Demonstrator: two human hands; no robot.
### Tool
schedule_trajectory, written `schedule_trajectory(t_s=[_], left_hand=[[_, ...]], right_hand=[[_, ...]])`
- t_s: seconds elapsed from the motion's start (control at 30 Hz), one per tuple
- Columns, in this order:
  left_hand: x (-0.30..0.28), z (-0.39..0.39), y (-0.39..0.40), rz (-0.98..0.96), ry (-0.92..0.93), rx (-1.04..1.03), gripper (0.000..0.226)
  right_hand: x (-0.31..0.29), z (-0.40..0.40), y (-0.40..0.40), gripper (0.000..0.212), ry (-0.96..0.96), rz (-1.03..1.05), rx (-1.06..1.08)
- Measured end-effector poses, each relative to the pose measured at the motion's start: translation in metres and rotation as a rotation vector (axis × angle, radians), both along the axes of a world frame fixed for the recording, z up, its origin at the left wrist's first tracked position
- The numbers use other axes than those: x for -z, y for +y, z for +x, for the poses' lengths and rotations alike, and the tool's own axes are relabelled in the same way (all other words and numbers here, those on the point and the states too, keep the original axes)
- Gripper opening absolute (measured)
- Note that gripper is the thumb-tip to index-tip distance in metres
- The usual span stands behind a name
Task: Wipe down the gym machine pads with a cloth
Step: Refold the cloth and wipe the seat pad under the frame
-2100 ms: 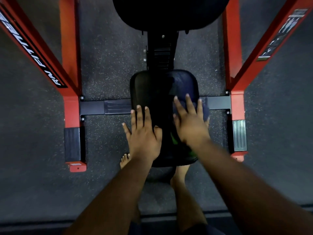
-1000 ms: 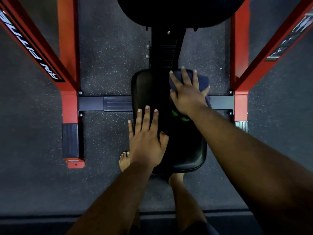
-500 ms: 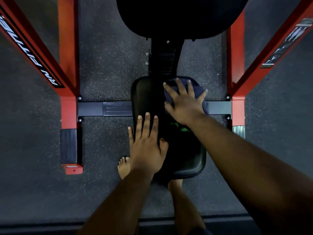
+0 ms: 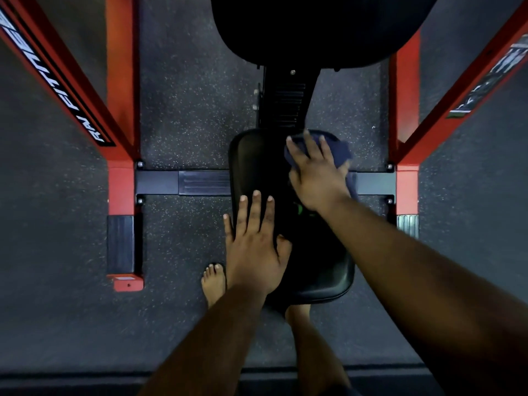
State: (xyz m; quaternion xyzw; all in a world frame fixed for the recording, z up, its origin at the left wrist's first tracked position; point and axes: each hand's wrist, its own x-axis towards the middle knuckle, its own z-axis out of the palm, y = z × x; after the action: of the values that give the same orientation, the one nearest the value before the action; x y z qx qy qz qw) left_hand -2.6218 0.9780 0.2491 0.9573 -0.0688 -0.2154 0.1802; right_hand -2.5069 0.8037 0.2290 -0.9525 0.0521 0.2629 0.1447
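- Black padded vinyl seat pad: rounded and oblong, set in the centre of the view above the floor, its long axis running away from the viewer.
- Dark blue cloth: lies on the far right part of the seat pad, spread under the right hand; its edges show beyond the fingers and along the pad's right side.
- Right hand: palm down on the cloth, fingers straight and spread, pressing the cloth flat against the pad rather than curling round it.
- Left hand: palm down on the near left part of the seat pad, fingers straight and slightly spread, holding nothing; the little finger reaches over the pad's left edge.
- Larger black pad: at the top of the view, beyond the seat pad, joined to it by a black central post.
- Red steel frame: uprights and slanted beams on both sides, the left beam carrying white lettering on a black strip.
- Black crossbar: runs between the red uprights, passing under the seat pad.
- Dark speckled rubber floor: beneath the machine.
- Bare left foot: on the floor just beside the pad's near left edge.
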Motion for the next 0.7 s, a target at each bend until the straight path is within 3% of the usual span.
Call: schedule_trajectory(t_s=[0.13, 0.27, 0.37, 0.43, 0.57, 0.63, 0.7], left_hand=[[0.002, 0.001, 0.000, -0.019, 0.009, -0.029, 0.073], [0.000, 0.001, 0.000, -0.034, 0.004, -0.020, 0.074], [0.001, 0.001, 0.000, -0.023, 0.010, -0.013, 0.073], [0.000, 0.001, 0.000, -0.032, 0.007, -0.023, 0.072], [0.001, 0.001, 0.001, -0.045, 0.025, -0.016, 0.073], [0.001, 0.001, 0.001, -0.051, 0.016, -0.020, 0.073], [0.002, 0.001, 0.001, -0.055, -0.005, -0.026, 0.072]], right_hand=[[0.017, 0.053, 0.019, 0.068, 0.001, -0.008, -0.030], [0.006, 0.023, -0.011, 0.069, -0.055, 0.108, -0.362], [0.014, 0.038, -0.024, 0.074, -0.024, -0.036, -0.182], [0.021, 0.056, 0.008, 0.075, 0.019, -0.087, -0.088], [0.022, 0.071, 0.080, 0.064, 0.003, 0.080, -0.410], [0.022, 0.073, 0.075, 0.060, -0.003, 0.126, -0.540], [0.019, 0.069, 0.049, 0.060, -0.031, 0.128, -0.541]])
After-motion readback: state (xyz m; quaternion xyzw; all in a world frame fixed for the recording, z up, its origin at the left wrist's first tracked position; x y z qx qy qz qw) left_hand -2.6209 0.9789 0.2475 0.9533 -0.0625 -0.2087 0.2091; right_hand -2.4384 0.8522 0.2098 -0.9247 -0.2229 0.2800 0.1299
